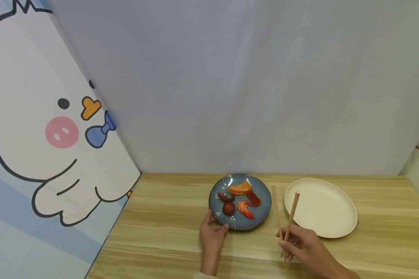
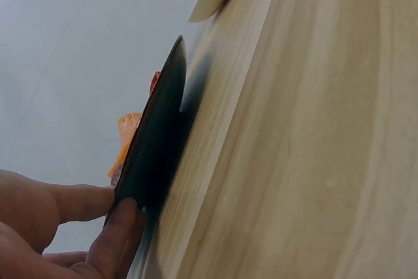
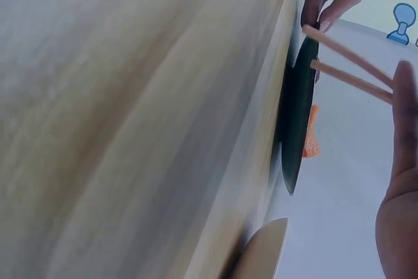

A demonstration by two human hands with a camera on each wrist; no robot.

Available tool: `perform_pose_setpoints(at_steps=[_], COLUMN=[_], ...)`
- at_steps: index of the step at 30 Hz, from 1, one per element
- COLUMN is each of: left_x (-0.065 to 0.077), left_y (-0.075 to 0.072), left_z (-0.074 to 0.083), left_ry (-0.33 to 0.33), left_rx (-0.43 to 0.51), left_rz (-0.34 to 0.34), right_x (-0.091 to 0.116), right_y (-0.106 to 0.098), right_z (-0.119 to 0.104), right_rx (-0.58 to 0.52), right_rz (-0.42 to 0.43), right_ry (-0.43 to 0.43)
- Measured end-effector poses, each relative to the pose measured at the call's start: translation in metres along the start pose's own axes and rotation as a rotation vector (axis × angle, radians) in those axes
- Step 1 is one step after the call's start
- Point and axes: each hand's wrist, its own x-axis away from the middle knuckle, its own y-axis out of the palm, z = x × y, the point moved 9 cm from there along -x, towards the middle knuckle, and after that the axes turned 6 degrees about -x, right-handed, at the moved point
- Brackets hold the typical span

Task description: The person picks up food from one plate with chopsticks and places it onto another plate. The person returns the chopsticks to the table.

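A blue-grey plate (image 1: 262, 215) with a blossom pattern carries several food pieces. Among them are a shrimp (image 1: 245, 209), an orange slice (image 1: 240, 188), a dark red strip (image 1: 253, 198), a round brown piece (image 1: 228, 208) and a curled purplish-brown piece (image 1: 226, 197). At its front left, my left hand (image 1: 212, 236) pinches the plate's rim, fingers on both sides of the edge in the left wrist view. My right hand (image 1: 302, 244) holds a pair of wooden chopsticks (image 1: 293, 211), their tips apart and pointing upward in the head view. Nothing is between the chopsticks.
A cream oval plate (image 1: 321, 207) lies to the right, just beyond the right hand. The wood-grain table (image 1: 167, 221) meets a pale cloth backdrop (image 1: 230, 97) behind the plates. A cartoon-printed panel (image 1: 28, 97) stands along the left side.
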Motion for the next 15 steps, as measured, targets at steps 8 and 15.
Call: perform_pose_setpoints(at_steps=[8,15], left_x=[-0.0004,-0.0003], left_y=[0.0,0.0], left_z=[-0.0001,-0.0001], left_ry=[-0.008,-0.018], left_rx=[-0.016,-0.011], left_rz=[0.002,-0.005], right_x=[-0.0011,-0.0011], right_y=[-0.0004,0.0005], right_z=[-0.0014,0.0001], right_rx=[-0.064,-0.045], right_rz=[0.002,0.022], right_ry=[0.008,0.039])
